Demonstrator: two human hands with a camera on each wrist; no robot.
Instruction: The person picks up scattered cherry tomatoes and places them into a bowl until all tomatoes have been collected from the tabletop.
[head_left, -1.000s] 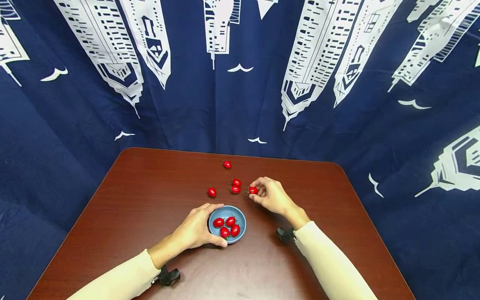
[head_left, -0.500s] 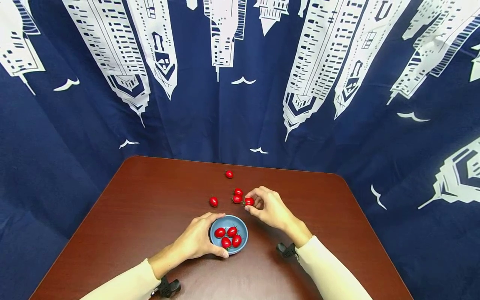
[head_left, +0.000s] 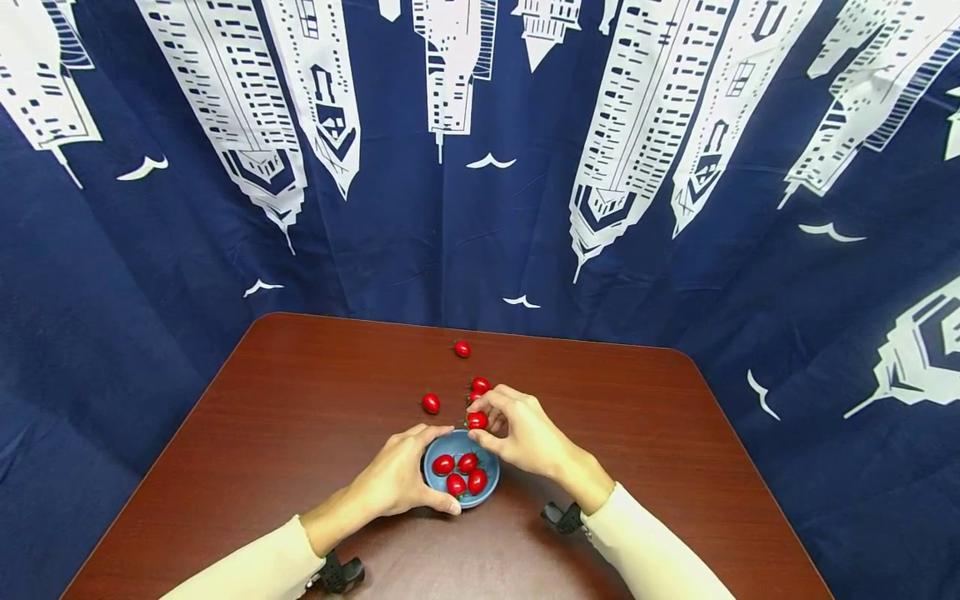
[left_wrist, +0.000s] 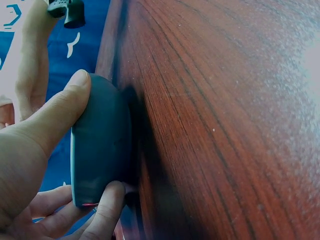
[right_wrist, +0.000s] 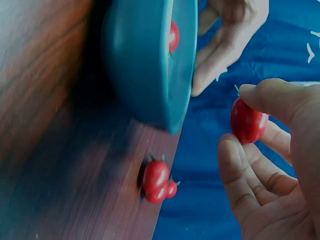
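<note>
My left hand (head_left: pixel 396 477) holds a small blue bowl (head_left: pixel 490 490) by its left side, thumb and fingers spread round the wall. In the bowl lie several red cherry tomatoes (head_left: pixel 443 464). Another cherry tomato (right_wrist: pixel 249 120) is pinched between the thumb and fingers of my right hand (head_left: pixel 534 435), near the bowl's far rim in the head view. Beyond that hand, two cherry tomatoes (head_left: pixel 480 384) sit close together on the table, one partly hidden by the fingers. The left wrist view shows the outside of the bowl (left_wrist: pixel 102 145) with the thumb on its rim.
One loose cherry tomato (head_left: pixel 431 403) lies left of the pair, and another cherry tomato (head_left: pixel 462 349) lies farther back. The brown wooden table (head_left: pixel 337 367) ends at a blue cloth (head_left: pixel 420 250) printed with white buildings. Each wrist wears a black device (head_left: pixel 562 518).
My right hand has carried its cherry tomato left, from beside the pair to the bowl's far rim. The left hand stays on the bowl. The head view has tilted up slightly.
</note>
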